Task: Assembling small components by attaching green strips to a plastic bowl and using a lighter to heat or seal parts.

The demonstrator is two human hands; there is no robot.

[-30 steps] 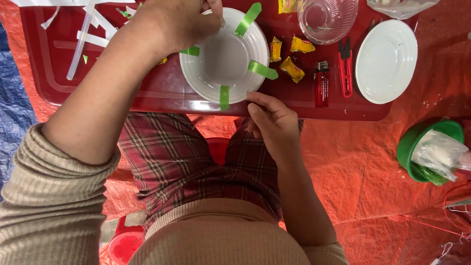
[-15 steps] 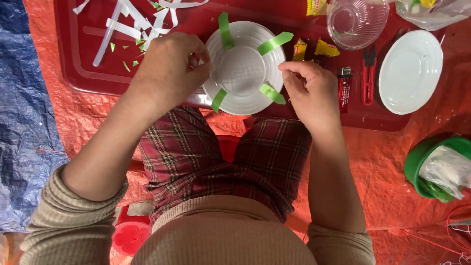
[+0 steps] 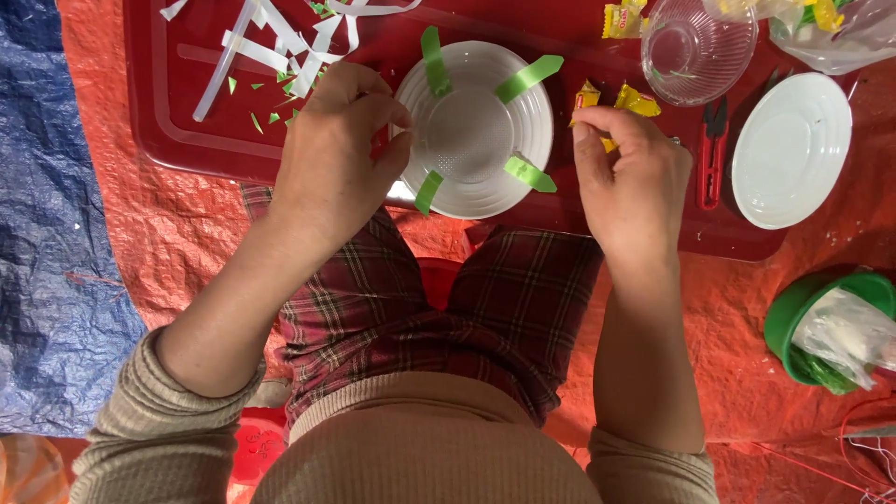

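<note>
A white ribbed bowl [image 3: 471, 131] sits on the red tray [image 3: 187, 140] with several green strips [image 3: 529, 77] stuck over its rim. My left hand [image 3: 331, 163] holds the bowl's left rim, thumb pressed beside a green strip [image 3: 428, 191]. My right hand [image 3: 627, 173] is to the right of the bowl and apart from it. Its fingertips are pinched together just below yellow wrappers [image 3: 635, 98]. I see nothing between them.
White paper strips [image 3: 280, 42] and green scraps lie at the tray's far left. A clear glass bowl [image 3: 700, 47], red-handled snips [image 3: 714, 154] and a white plate [image 3: 791, 149] stand right. A green bowl with a plastic bag [image 3: 831, 327] sits on the orange sheet. A blue tarp [image 3: 56, 233] lies left.
My left hand has come down from over the bowl to its left rim. My right hand has left the bowl's near rim and moved right, toward the yellow wrappers.
</note>
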